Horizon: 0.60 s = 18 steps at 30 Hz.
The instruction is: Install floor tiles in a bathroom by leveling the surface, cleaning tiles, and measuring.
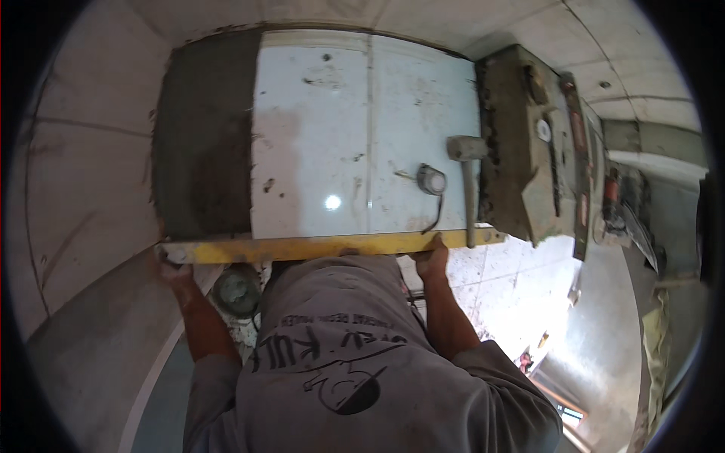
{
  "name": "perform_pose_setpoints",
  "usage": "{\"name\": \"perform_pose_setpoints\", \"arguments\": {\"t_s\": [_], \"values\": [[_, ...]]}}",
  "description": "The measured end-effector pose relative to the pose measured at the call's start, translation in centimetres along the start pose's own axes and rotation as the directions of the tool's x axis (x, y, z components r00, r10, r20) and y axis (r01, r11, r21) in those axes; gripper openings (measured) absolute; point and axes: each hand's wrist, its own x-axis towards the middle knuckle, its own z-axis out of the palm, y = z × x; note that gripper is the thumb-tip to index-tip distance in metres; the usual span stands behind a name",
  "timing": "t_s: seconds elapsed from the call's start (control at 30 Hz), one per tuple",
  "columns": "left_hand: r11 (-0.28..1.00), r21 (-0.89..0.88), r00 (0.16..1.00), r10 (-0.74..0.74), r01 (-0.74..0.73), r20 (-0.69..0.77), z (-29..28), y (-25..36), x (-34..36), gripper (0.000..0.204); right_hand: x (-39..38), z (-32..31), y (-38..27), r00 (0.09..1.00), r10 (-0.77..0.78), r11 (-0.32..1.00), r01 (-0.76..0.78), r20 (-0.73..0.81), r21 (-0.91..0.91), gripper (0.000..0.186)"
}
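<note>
A long yellow straightedge or level [302,249] spans the front edge of a ledge with two white tiles [310,136] and a grey cement section [200,128] at its left. My left hand [174,266] grips the bar's left end; my right hand [432,257] grips it toward the right end. On the tiles lie a round tape measure [432,180] and a mallet [464,149], its handle pointing toward me. The bar sits close against my body.
A cement-stained block [513,181] holding small tools stands right of the tiles, beside a narrow bar [581,226]. More tools [630,219] lie farther right. A bucket [236,291] is below on the left. Tiled walls [91,128] surround the ledge.
</note>
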Motion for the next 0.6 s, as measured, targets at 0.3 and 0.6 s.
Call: {"name": "perform_pose_setpoints", "arguments": {"t_s": [0.3, 0.6], "values": [[0.991, -0.048, 0.960, -0.133, 0.125, -0.246, 8.2, -0.3, -2.0, 0.027, -1.9, 2.2, -1.0, 0.998, -0.030, 0.999, 0.031, -0.056, 0.035, 0.037], [0.851, 0.494, 0.959, 0.263, -0.179, -0.106, 1.6, -1.2, 0.4, 0.031, -0.9, 1.6, -0.7, 1.000, 0.008, 1.000, -0.008, -0.001, 0.005, 0.033]]}}
